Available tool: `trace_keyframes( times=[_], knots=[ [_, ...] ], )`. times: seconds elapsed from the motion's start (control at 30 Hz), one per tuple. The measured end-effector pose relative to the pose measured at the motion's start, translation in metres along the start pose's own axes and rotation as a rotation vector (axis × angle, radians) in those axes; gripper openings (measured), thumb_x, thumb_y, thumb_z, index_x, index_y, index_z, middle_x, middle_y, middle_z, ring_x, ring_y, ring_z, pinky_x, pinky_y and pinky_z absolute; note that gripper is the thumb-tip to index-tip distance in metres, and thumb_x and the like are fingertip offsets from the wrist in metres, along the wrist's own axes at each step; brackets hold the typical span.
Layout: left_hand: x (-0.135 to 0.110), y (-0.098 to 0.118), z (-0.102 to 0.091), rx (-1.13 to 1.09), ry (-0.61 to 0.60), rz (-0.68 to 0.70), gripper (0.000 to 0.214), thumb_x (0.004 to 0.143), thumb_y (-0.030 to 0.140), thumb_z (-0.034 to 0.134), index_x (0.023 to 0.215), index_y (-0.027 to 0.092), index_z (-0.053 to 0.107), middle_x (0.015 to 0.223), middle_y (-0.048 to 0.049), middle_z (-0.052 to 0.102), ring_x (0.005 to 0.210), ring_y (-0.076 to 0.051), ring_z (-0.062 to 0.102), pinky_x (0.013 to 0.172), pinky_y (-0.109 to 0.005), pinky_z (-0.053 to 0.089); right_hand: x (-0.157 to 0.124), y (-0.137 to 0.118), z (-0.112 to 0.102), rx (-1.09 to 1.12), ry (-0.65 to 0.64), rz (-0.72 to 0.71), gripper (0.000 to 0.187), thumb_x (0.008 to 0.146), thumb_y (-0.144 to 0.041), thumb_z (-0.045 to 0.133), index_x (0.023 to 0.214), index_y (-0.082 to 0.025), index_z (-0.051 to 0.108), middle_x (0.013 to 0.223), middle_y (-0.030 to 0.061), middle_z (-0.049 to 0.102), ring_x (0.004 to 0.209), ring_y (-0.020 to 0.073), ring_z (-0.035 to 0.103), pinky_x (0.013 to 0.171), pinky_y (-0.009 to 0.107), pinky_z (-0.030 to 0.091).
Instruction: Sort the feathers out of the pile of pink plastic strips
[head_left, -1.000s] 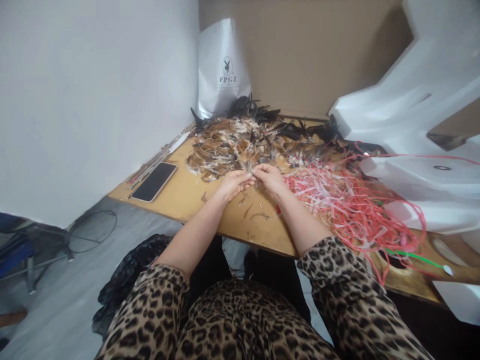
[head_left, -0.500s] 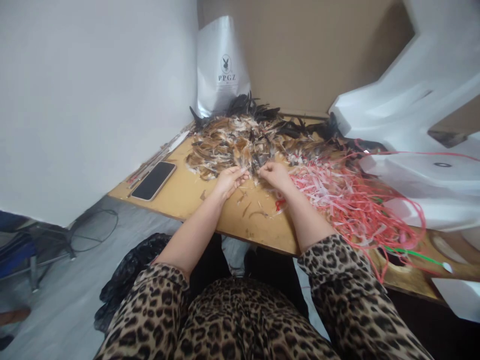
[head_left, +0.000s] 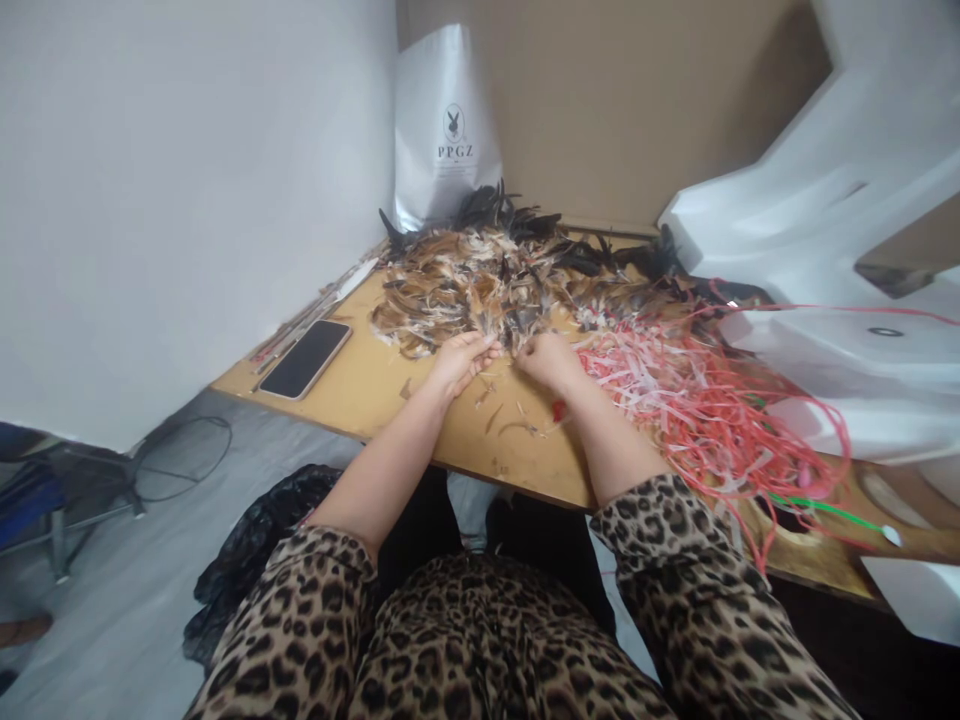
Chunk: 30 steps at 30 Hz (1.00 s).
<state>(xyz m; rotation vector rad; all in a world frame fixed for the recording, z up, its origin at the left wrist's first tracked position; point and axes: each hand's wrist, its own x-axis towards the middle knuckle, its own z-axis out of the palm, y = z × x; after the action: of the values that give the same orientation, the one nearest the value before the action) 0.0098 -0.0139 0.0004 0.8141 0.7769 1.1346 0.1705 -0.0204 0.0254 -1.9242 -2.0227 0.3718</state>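
Observation:
A wide pile of brown and black feathers (head_left: 439, 285) lies on the wooden tabletop (head_left: 450, 430), and both hands are at its front edge. My left hand (head_left: 463, 360) is closed in a pinch, with a pale-based feather (head_left: 491, 322) at its fingertips. Just to its right, my right hand (head_left: 549, 362) is curled with the fingertips together; what it pinches, if anything, is too small to make out. A small gap separates the two hands. Loose feather bits (head_left: 495, 415) are scattered on the wood below them.
A tangled heap of pink and white ribbon strips (head_left: 697, 400) spreads beside my right forearm. A phone (head_left: 306, 360) lies at the left, near the wall. Behind the feathers stands a white printed bag (head_left: 450, 130). A white machine (head_left: 825, 340) occupies the right side.
My right hand has shifted slightly down and its fingers are more curled. My left hand stays nearly in place, still pinching. The view has moved a little.

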Motion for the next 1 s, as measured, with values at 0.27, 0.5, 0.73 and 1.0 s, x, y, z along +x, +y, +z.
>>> trace_keyframes(
  times=[0.27,0.5,0.73,1.0],
  knots=[
    [0.0,-0.002,-0.001,-0.06,-0.054,-0.063,0.009,0.07,0.012,0.065,0.076,0.007,0.06,0.072,-0.0063,0.067,0.059,-0.007,0.062,0.052,-0.014,0.045,0.005,0.006,0.0,1.174,-0.105,0.096,0.019,0.059,-0.032,0.067,0.067,-0.015,0.06,0.059,0.0,0.061,0.043,0.0058,0.047,0.038,0.017,0.032],
    [-0.001,-0.002,0.0,-0.088,-0.102,-0.086,0.009,0.072,0.009,0.062,0.08,0.007,0.062,0.077,-0.0083,0.068,0.063,-0.008,0.064,0.053,-0.013,0.046,0.004,-0.012,0.016,1.394,0.013,0.091,0.026,0.054,-0.034,0.072,0.068,-0.015,0.061,0.056,-0.0019,0.06,0.049,0.0068,0.051,0.045,0.018,0.038],
    [0.0,-0.002,0.001,-0.095,-0.086,-0.101,0.008,0.073,0.009,0.061,0.08,0.007,0.062,0.072,-0.0068,0.067,0.061,-0.007,0.063,0.05,-0.012,0.044,0.003,-0.02,0.03,1.379,0.128,0.041,0.025,0.057,-0.036,0.069,0.069,-0.016,0.06,0.06,-0.0022,0.061,0.052,0.008,0.053,0.053,0.021,0.044],
    [-0.001,-0.003,0.002,-0.073,-0.086,-0.085,0.003,0.071,0.009,0.062,0.073,0.007,0.062,0.065,-0.0042,0.064,0.056,-0.004,0.059,0.052,-0.012,0.044,-0.001,-0.024,0.029,1.294,0.158,0.022,0.025,0.06,-0.038,0.066,0.071,-0.016,0.06,0.059,-0.0023,0.06,0.053,0.0085,0.054,0.057,0.022,0.046]
  ],
)
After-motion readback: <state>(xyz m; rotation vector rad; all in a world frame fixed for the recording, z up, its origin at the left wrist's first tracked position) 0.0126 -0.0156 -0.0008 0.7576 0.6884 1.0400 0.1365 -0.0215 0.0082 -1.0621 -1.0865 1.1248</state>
